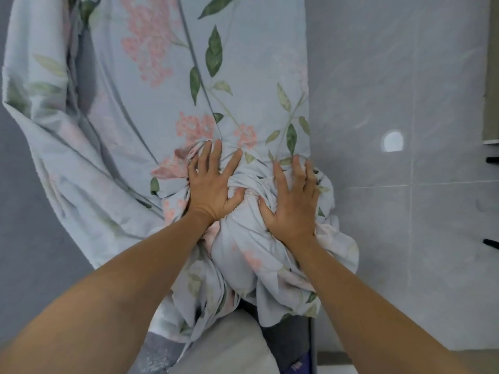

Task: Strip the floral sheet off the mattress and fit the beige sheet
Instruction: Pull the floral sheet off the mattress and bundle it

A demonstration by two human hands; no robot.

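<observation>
Head view, looking down the length of the bed. Your left hand [209, 188] and right hand [293, 203] lie side by side on a gathered mound of the floral sheet [167, 85], fingers spread and bent at the tips so that they dig into the cloth. Each hand is clawing up a fold rather than lying flat: the left thumb hooks a ridge of fabric between the two hands, and the right fingers sink into creases at the mound's far edge. This hold probably serves to rake the loose sheet toward you and bunch it, so that it comes off in one bundle.

Beyond your hands the floral sheet is spread smooth along the mattress; at left it has come away and hangs in long folds toward the floor [405, 238], which suggests that side is already freed. Near you the bunched cloth spills over the bed's end, where a grey surface [232, 344] shows beneath; whether that is the bare mattress cannot be told. The beige sheet is not in view. Stripping appears partly done; fitting has not begun.
</observation>
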